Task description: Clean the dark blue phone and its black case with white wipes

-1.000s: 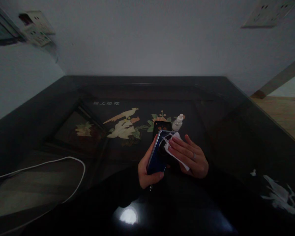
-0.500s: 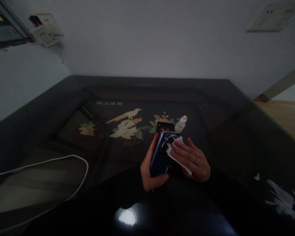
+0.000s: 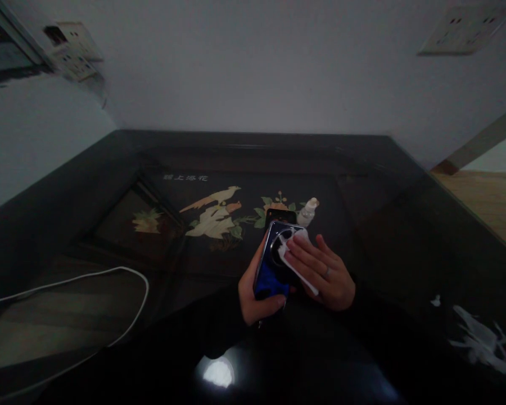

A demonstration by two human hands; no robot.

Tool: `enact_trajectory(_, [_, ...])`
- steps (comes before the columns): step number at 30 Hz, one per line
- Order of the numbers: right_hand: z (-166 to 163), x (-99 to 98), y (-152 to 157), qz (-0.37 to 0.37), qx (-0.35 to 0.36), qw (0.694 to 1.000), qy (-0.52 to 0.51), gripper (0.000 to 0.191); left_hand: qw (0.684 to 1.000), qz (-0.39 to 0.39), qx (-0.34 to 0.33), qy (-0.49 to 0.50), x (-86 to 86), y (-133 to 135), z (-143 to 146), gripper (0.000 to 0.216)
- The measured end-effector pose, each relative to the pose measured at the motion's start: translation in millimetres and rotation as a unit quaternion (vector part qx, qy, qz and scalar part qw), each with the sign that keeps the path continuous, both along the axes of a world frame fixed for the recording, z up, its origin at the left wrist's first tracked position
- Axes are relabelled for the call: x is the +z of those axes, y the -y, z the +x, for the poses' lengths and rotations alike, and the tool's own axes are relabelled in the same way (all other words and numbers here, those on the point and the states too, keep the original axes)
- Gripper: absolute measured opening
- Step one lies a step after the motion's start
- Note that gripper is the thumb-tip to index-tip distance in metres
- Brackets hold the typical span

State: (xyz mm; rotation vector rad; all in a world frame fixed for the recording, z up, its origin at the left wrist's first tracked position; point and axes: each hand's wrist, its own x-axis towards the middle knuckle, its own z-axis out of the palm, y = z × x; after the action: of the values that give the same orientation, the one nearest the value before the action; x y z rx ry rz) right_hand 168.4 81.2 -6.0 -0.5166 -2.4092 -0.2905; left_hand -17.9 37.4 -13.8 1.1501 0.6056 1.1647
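A blue smartphone (image 3: 270, 281) is gripped in my left hand (image 3: 253, 301), its back and large round camera ring (image 3: 277, 250) facing up. My right hand (image 3: 326, 275) presses a folded white tissue (image 3: 301, 270) against that ring, with the fingers laid over it; a ring shows on one finger. Just beyond the phone's top edge, a dark phone-like object (image 3: 280, 215) lies on the table, partly covered. Beside it is a small white spray bottle (image 3: 307, 212).
The glossy black table (image 3: 362, 225) carries a bird-and-flower inlay (image 3: 213, 219) under its surface. A white cable (image 3: 126, 269) loops across the left side. White scraps or pattern pieces (image 3: 480, 343) show at the lower right. Wall sockets (image 3: 466, 28) sit above.
My right hand and the tissue have slid slightly left and up over the camera ring. The phone is a little more upright in my left hand. The whole view has shifted slightly.
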Motion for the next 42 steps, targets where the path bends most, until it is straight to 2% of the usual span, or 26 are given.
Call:
enact_trajectory(4, [-3, 2.8, 3, 0.006, 0.043, 0.998, 0.039, 0.044, 0.999, 0.004, 0.02, -0.044, 3.3, 3, 0, 0.075])
enact_trajectory(9, [-2, 6.1, 0, -0.017, -0.026, 0.999, -0.03, 0.049, 0.995, -0.089, -0.05, 0.023, 4.0, 7, 3, 0.084])
enact_trajectory(14, [-3, 9.5, 3, -0.012, 0.025, 0.999, 0.016, 0.046, 0.999, -0.028, 0.002, -0.038, 5.5, 6, 2, 0.075])
enact_trajectory(19, [-1, 13.9, 0, -0.045, -0.016, 0.998, -0.035, 0.047, 0.986, -0.135, -0.075, 0.064, 7.4, 8, 5, 0.087])
enact_trajectory(22, [-3, 13.0, 2, -0.047, 0.016, 0.999, -0.003, 0.045, 0.986, -0.133, -0.082, 0.066, 3.7, 7, 5, 0.086])
enact_trajectory(24, [-6, 12.1, 5, -0.041, 0.042, 0.998, 0.023, 0.046, 0.991, -0.103, -0.069, 0.04, -0.3, 6, 3, 0.079])
enact_trajectory(28, [-8, 11.0, 6, -0.023, 0.068, 0.996, 0.043, 0.045, 0.998, -0.059, 0.01, -0.014, -5.5, 0, -2, 0.073])
enact_trajectory(32, [-2, 7.2, 3, -0.008, 0.092, 0.994, 0.057, 0.044, 0.99, -0.139, 0.001, 0.028, -2.7, -7, -6, 0.082])
enact_trajectory(35, [6, 1.8, -1, -0.013, 0.08, 0.996, 0.041, 0.039, 0.975, -0.213, -0.003, 0.068, 2.7, -12, -9, 0.087])
enact_trajectory(38, [13, -2.2, -5, -0.024, 0.065, 0.998, 0.007, 0.037, 0.951, -0.273, -0.048, 0.139, 9.1, -14, -11, 0.092])
enact_trajectory(42, [14, 0.4, -7, -0.054, 0.024, 0.997, -0.041, 0.043, 0.94, -0.268, -0.088, 0.189, 14.0, -13, -9, 0.092])
